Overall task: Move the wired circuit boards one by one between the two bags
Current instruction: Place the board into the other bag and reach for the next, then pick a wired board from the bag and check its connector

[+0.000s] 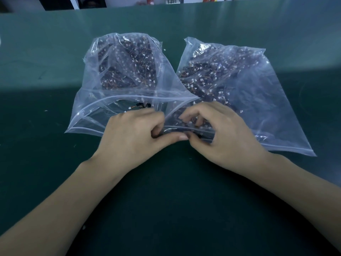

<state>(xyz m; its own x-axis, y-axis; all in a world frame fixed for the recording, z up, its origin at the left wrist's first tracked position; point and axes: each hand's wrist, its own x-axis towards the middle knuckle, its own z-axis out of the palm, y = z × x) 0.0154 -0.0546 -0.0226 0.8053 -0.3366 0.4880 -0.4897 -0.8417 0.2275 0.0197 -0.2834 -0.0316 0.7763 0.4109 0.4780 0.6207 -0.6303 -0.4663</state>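
Observation:
Two clear zip bags lie side by side on the green table, both holding several dark wired circuit boards with white connectors. The left bag (pixel 103 93) has its mouth gaping toward me. The right bag (pixel 258 100) lies flatter, its zip edge near me. My left hand (pixel 132 133) has its fingers curled and its thumb pressing a dark circuit board (pixel 169 134) at the right bag's mouth. My right hand (pixel 221 130) pinches the same board from the other side, fingers curled into the bag opening. The board is mostly hidden by my fingers.
The green table (pixel 166 200) stretches all around, with small white specks scattered on it. Shelves and small items line the far edge (pixel 166 2) beyond the table.

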